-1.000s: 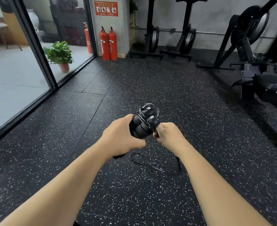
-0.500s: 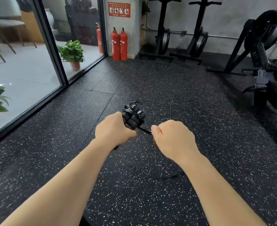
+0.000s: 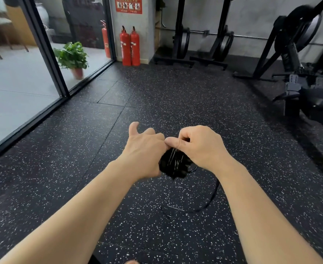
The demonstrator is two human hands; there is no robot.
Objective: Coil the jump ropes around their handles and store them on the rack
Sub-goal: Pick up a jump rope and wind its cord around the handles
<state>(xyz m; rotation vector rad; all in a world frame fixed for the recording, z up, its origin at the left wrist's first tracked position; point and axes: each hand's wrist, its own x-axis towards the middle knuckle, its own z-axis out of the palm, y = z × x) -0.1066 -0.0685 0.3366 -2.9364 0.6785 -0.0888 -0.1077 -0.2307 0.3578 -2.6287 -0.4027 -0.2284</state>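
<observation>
Both hands have come together since half a second ago, when the right hand (image 3: 200, 145) was pulled off to the side with the cord stretched taut between them. Now it sits just beside the left hand (image 3: 145, 151), thumb tip touching the left knuckles, fingers curled down over the top of the jump rope bundle (image 3: 174, 164). What exactly the right fingers pinch is hidden under the hand, but they are closed on the coiled cord. The left hand holds the handles from the side, its grip mostly hidden behind the back of the hand; the index finger sticks up and away from the rest. The bundle, earlier poking up above the left fist, now hangs lower, between and below the two hands, wrapped in glossy black turns. A loose length of rope (image 3: 212, 195) trails from the bundle in a loop down toward the speckled rubber floor (image 3: 80, 149), shorter than a second ago.

Farther off stand two red fire extinguishers (image 3: 130, 46) against the wall, a potted plant (image 3: 73, 58) behind the glass, and black gym machines (image 3: 299, 60) to the right.
</observation>
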